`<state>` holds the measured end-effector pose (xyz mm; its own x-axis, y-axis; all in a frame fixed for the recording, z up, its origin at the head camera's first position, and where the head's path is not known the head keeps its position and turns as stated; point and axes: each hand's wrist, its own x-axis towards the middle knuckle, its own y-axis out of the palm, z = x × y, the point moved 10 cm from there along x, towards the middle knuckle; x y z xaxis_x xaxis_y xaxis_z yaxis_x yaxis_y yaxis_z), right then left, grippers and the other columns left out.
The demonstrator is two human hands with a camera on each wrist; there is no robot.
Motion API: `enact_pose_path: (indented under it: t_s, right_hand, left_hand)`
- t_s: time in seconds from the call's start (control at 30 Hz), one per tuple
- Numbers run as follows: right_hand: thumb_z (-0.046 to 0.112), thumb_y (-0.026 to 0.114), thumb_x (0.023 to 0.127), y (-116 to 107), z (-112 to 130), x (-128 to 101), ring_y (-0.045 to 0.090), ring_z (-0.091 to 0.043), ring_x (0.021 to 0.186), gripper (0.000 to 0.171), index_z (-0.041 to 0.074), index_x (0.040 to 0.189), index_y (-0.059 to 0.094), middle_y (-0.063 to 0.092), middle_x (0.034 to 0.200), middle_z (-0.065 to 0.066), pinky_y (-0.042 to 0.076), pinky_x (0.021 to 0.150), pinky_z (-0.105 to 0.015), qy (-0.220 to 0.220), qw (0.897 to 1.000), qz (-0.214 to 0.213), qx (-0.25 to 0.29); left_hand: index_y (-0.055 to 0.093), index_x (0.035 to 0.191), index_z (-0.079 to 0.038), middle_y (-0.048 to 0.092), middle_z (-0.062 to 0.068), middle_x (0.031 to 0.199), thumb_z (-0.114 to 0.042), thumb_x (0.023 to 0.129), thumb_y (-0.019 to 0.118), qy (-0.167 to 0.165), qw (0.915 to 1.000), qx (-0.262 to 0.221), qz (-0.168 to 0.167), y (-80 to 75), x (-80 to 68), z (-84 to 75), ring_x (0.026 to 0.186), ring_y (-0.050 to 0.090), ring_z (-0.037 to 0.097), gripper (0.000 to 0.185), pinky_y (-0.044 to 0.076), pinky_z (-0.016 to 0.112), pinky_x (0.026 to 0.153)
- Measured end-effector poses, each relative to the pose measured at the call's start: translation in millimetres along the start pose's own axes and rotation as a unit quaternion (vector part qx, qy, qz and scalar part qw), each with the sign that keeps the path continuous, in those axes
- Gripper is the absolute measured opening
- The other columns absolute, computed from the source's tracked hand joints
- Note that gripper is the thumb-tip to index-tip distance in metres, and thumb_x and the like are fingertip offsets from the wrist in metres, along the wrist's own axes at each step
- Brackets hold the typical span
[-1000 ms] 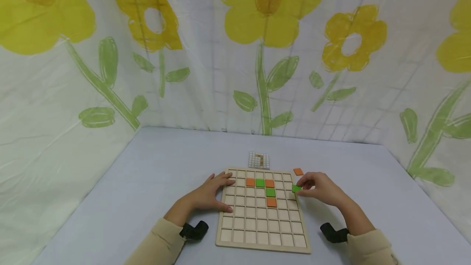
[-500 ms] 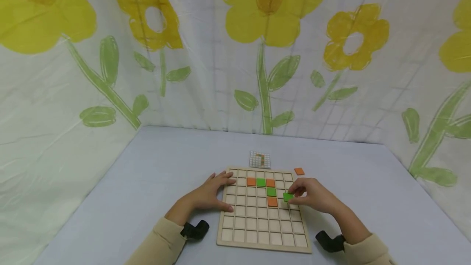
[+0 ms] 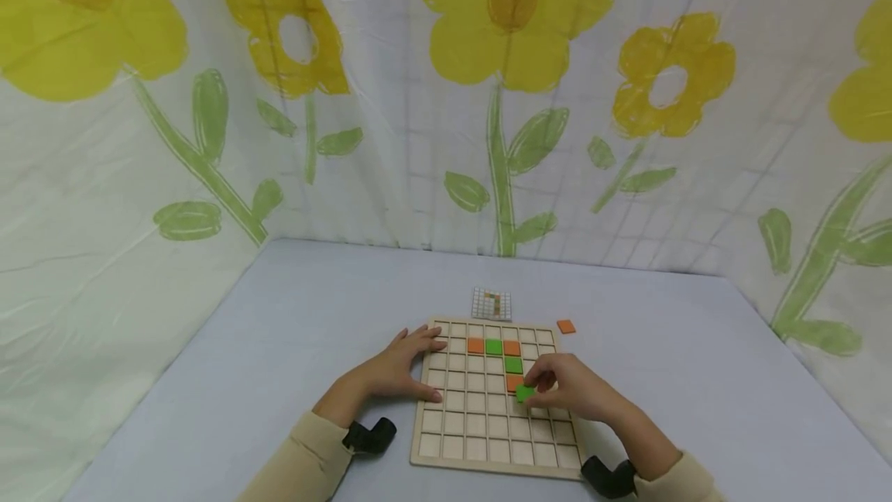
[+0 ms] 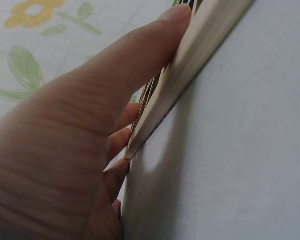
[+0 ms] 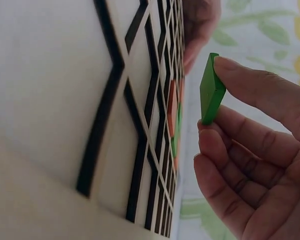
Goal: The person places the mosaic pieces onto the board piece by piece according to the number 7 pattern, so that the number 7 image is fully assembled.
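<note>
A wooden grid board (image 3: pixel 488 452) lies on the pale table, with orange and green tiles in its upper cells. My right hand (image 3: pixel 567 392) pinches a green square tile (image 3: pixel 525 393) just above the board, by the lower orange tile (image 3: pixel 513 382). In the right wrist view the green tile (image 5: pixel 210 90) hangs between thumb and fingertips, a little off the board's grid (image 5: pixel 139 125). My left hand (image 3: pixel 397 370) rests on the board's left edge with fingers straight; the left wrist view shows its thumb (image 4: pixel 139 55) lying along the board's rim (image 4: pixel 200 45).
A loose orange tile (image 3: pixel 566 326) lies on the table off the board's far right corner. A small pattern card (image 3: pixel 491 304) sits just beyond the board's far edge. Flower-printed sheets wall in the table on three sides.
My right hand has carried the green tile from beside the board's right edge leftward and nearer, over the cells by the lower orange tile. The left hand has stayed put.
</note>
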<state>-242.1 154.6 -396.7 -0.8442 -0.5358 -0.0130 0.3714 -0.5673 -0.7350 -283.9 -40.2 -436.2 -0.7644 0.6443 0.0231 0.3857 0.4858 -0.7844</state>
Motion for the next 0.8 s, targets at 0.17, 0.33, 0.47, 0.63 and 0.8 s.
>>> enact_pose_path:
  t_s: [0.17, 0.33, 0.47, 0.63, 0.8]
  right_hand:
    - [0.026, 0.076, 0.074, 9, 2, 0, 0.054, -0.003, 0.071, 0.025, 0.009, 0.088, 0.064, 0.061, 0.085, 0.001, 0.05, 0.062, -0.021, -0.002, 1.0, 0.006, 0.017]
    - [0.029, 0.075, 0.075, 17, 0, -2, 0.053, -0.003, 0.07, 0.026, 0.01, 0.088, 0.064, 0.06, 0.085, 0.0, 0.05, 0.061, -0.021, -0.005, 1.0, 0.012, 0.026]
    - [0.028, 0.076, 0.074, 20, -1, -2, 0.053, -0.003, 0.07, 0.027, 0.009, 0.089, 0.064, 0.059, 0.085, -0.001, 0.05, 0.06, -0.021, -0.006, 0.999, 0.015, 0.037]
    - [0.027, 0.076, 0.073, 22, -5, 0, 0.052, -0.004, 0.07, 0.027, 0.009, 0.088, 0.063, 0.059, 0.084, 0.0, 0.049, 0.06, -0.02, -0.005, 0.999, 0.011, 0.035]
    - [0.026, 0.077, 0.073, 22, -6, 3, 0.051, -0.004, 0.07, 0.026, 0.011, 0.088, 0.062, 0.057, 0.082, 0.002, 0.048, 0.059, -0.02, -0.016, 1.0, -0.012, 0.021]
  left_hand:
    - [0.043, 0.136, -0.016, 0.023, 0.004, 0.151, -0.051, 0.069, 0.074, -0.003, 1.0, -0.005, 0.003, 1.9, -1.3, 1.6, 0.142, 0.01, 0.024, 0.083, -0.001, 0.046, 0.116]
    - [0.042, 0.137, -0.016, 0.023, 0.003, 0.152, -0.052, 0.068, 0.074, -0.004, 0.9999, -0.007, 0.006, 4.5, -2.2, 2.7, 0.142, 0.01, 0.023, 0.083, -0.001, 0.047, 0.116]
    - [0.042, 0.137, -0.017, 0.023, 0.003, 0.152, -0.053, 0.068, 0.073, -0.006, 1.0, -0.004, 0.002, 3.3, -2.3, 2.9, 0.142, 0.01, 0.023, 0.083, -0.001, 0.046, 0.116]
    - [0.042, 0.137, -0.017, 0.022, 0.003, 0.152, -0.052, 0.069, 0.073, -0.008, 0.9999, -0.004, 0.004, 2.3, -2.0, 2.4, 0.142, 0.01, 0.023, 0.083, -0.001, 0.046, 0.116]
    - [0.042, 0.137, -0.016, 0.023, 0.003, 0.151, -0.052, 0.069, 0.073, -0.005, 1.0, 0.003, -0.001, 0.3, 0.8, 2.3, 0.142, 0.009, 0.023, 0.083, 0.0, 0.045, 0.116]
